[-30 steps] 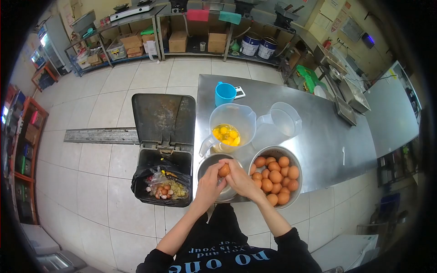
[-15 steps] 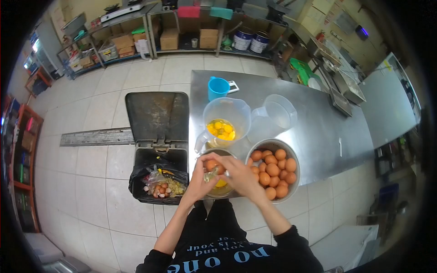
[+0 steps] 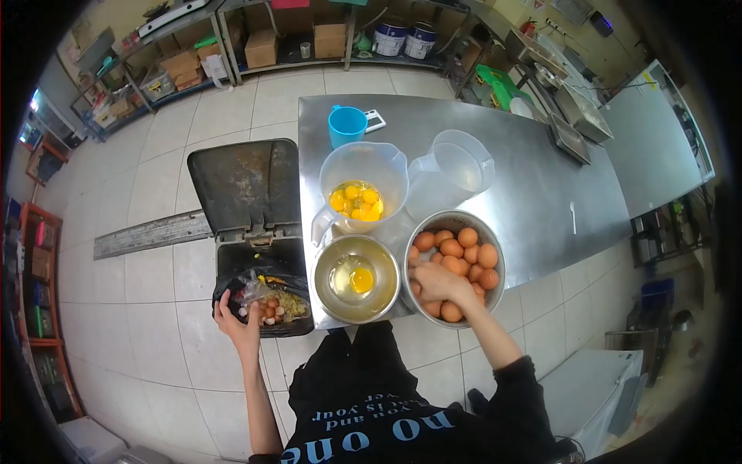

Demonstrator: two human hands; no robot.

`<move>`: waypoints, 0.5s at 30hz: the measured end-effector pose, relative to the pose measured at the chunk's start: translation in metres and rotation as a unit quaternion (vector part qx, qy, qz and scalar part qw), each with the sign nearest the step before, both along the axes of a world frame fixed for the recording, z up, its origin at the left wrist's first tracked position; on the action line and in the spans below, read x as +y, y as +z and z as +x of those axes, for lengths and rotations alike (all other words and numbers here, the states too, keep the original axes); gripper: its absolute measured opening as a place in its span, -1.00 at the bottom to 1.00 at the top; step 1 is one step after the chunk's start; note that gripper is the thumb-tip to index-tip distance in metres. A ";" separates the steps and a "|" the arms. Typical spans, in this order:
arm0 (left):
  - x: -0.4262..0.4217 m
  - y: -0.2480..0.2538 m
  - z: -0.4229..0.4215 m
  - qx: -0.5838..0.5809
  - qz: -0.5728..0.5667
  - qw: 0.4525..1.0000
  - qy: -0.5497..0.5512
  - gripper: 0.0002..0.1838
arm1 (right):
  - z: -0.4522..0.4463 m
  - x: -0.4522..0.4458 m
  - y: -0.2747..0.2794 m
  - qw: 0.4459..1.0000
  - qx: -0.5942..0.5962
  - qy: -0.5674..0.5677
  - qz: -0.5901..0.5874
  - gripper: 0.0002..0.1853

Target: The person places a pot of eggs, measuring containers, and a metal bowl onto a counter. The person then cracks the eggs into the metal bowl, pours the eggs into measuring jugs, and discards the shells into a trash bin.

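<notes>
My left hand (image 3: pixel 238 322) is over the left edge of the bin (image 3: pixel 255 251), its thumb and fingers apart above broken eggshells (image 3: pixel 272 311). On the right, my right hand (image 3: pixel 437 281) reaches into a metal pot of brown eggs (image 3: pixel 468 237); its fingers point down among the eggs and their tips are hidden. Between my hands stands a metal bowl (image 3: pixel 318 288) with one cracked egg, its yolk (image 3: pixel 361 280) whole in clear white. Behind it, a clear plastic jug (image 3: pixel 390 166) holds several yolks and whites.
A second clear jug (image 3: pixel 464 166) stands behind the pot. A blue cup (image 3: pixel 348 125) and a small white device (image 3: pixel 375 120) are at the table's far left. A white utensil (image 3: pixel 573 216) lies on the steel table (image 3: pixel 533 178). The bin's lid (image 3: pixel 246 182) is up.
My hands have parted from over the bowl, where they held a cracked egg. The left moved to the bin, the right into the pot. A whole yolk now shows in the bowl.
</notes>
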State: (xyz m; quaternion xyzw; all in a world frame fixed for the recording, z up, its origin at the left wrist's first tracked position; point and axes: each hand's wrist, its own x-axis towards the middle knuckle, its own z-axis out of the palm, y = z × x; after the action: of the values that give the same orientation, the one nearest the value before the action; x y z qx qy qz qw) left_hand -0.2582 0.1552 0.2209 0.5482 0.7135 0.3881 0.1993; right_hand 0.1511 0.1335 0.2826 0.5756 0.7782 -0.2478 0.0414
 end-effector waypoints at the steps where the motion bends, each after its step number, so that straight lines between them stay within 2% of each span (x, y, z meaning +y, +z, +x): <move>1: 0.002 0.006 0.003 -0.015 0.007 1.000 0.009 -0.38 | 0.005 0.004 0.002 0.999 0.043 0.000 0.024 -0.65; 3: 0.007 0.015 0.000 -0.020 0.029 0.999 0.006 -0.39 | 0.011 0.017 0.009 0.989 0.124 -0.001 0.079 -0.69; 4: 0.007 0.018 0.001 -0.032 0.040 0.999 0.007 -0.41 | 0.009 0.018 0.015 0.989 0.122 0.000 0.083 -0.69; 5: 0.008 0.022 0.004 -0.031 0.045 0.998 0.027 -0.44 | 0.007 0.014 0.023 0.917 0.340 -0.208 -0.017 -0.72; 6: 0.008 0.020 0.006 -0.036 0.044 0.998 0.030 -0.44 | 0.006 0.010 0.028 0.748 0.521 -0.396 -0.115 -0.73; 7: 0.009 0.017 0.008 -0.085 0.048 0.994 0.041 -0.46 | 0.009 0.011 0.025 0.636 0.611 -0.442 -0.165 -0.75; 8: 0.012 0.014 0.009 -0.133 0.054 0.988 0.052 -0.47 | 0.000 0.010 0.034 0.640 0.609 -0.440 -0.162 -0.75; 10: 0.014 0.009 0.017 -0.139 0.054 0.987 0.053 -0.51 | -0.029 0.006 0.048 0.531 0.746 -0.395 -0.079 -0.74; 11: 0.015 0.018 0.028 -0.179 0.062 0.981 0.033 -0.53 | -0.035 0.001 0.046 0.657 0.678 -0.329 0.013 -0.70; 12: 0.015 0.025 0.039 -0.216 0.070 0.974 0.012 -0.55 | -0.041 0.002 0.048 0.657 0.678 -0.330 0.009 -0.70; 13: 0.017 0.026 0.049 -0.266 0.083 0.960 -0.011 -0.60 | -0.048 0.005 0.053 0.815 0.490 -0.242 0.193 -0.68; 14: 0.017 0.034 0.065 -0.275 0.071 0.959 -0.012 -0.64 | -0.051 0.007 0.055 0.888 0.252 -0.130 0.361 -0.65; 15: 0.016 0.046 0.080 -0.266 0.056 0.961 -0.047 -0.68 | -0.045 0.009 0.042 0.926 0.229 -0.107 0.280 -0.60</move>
State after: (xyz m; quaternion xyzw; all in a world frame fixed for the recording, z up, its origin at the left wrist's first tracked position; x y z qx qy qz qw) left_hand -0.1785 0.1707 0.2671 0.4682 0.5851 0.5500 0.3688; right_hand 0.1056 0.1426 0.3246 0.5710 0.7379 -0.1479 -0.3279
